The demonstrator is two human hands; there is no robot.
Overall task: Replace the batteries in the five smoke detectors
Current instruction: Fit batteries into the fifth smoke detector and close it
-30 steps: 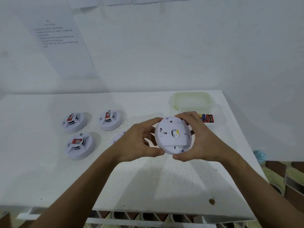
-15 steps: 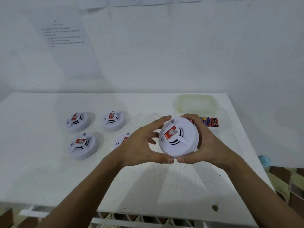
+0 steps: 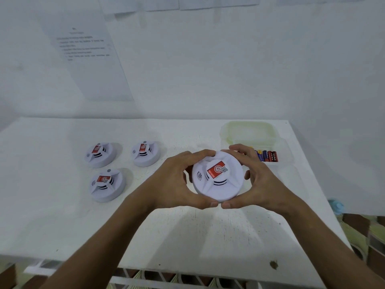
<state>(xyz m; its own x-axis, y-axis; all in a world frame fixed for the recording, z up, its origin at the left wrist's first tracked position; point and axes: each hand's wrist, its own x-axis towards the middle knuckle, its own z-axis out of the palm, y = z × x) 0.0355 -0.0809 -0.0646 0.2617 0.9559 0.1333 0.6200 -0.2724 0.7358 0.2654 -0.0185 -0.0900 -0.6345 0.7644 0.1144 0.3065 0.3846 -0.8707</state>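
Note:
I hold a round white smoke detector (image 3: 218, 182) with a red label, face up, above the white table (image 3: 62, 215). My left hand (image 3: 177, 180) grips its left rim and my right hand (image 3: 256, 182) grips its right rim, thumbs nearly meeting below it. Three more detectors lie face up on the table to the left: one at the back left (image 3: 100, 154), one at the back middle (image 3: 145, 153), one nearer (image 3: 107, 184). My left hand hides the spot where a further detector lay. Several batteries (image 3: 267, 155) lie in a clear tray (image 3: 279, 142) beyond my right hand.
A pale green lid (image 3: 249, 130) rests at the table's back right corner. A printed sheet (image 3: 87, 51) hangs on the white wall behind. The table's right edge (image 3: 325, 195) drops to a patterned floor. A dark chip (image 3: 273, 264) marks the front edge.
The detector was turned over from underside up to label side up, and lowered slightly toward the table. Both hands stayed on its rim.

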